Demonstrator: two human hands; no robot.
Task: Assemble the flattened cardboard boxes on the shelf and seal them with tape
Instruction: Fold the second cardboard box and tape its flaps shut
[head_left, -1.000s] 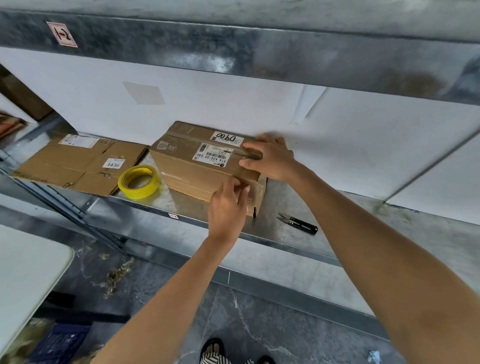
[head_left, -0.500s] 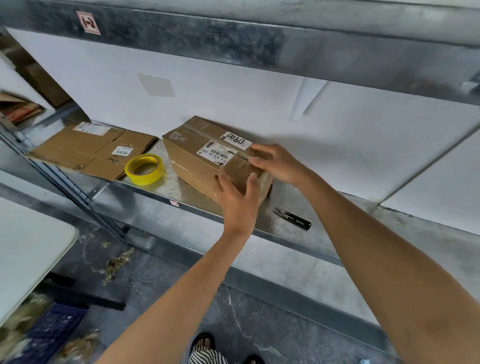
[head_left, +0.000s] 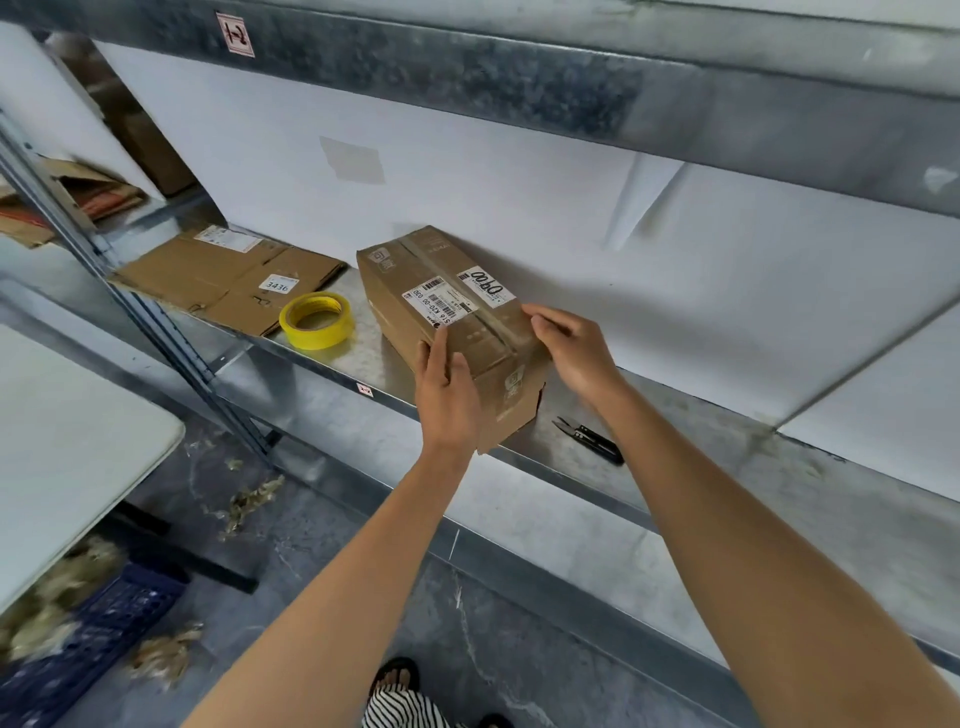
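An assembled brown cardboard box (head_left: 415, 280) with white labels and a taped top seam stands on the metal shelf (head_left: 363, 364), turned at an angle. My left hand (head_left: 447, 395) presses flat against its near left side, thumb up along the edge. My right hand (head_left: 571, 348) rests on the top right edge with its fingers curled over the corner. A yellow tape roll (head_left: 317, 319) lies left of the box. Flattened cardboard boxes (head_left: 228, 280) lie further left on the shelf.
Small black snips (head_left: 589, 439) lie on the shelf just right of the box. A white table (head_left: 67, 441) stands at the lower left, with a blue crate (head_left: 78, 639) and straw-like scraps on the floor. An upper shelf beam (head_left: 519, 78) hangs overhead.
The box has been turned on the shelf so its near end points more toward me. My left hand slid along its side, and my right hand stayed on the top right edge.
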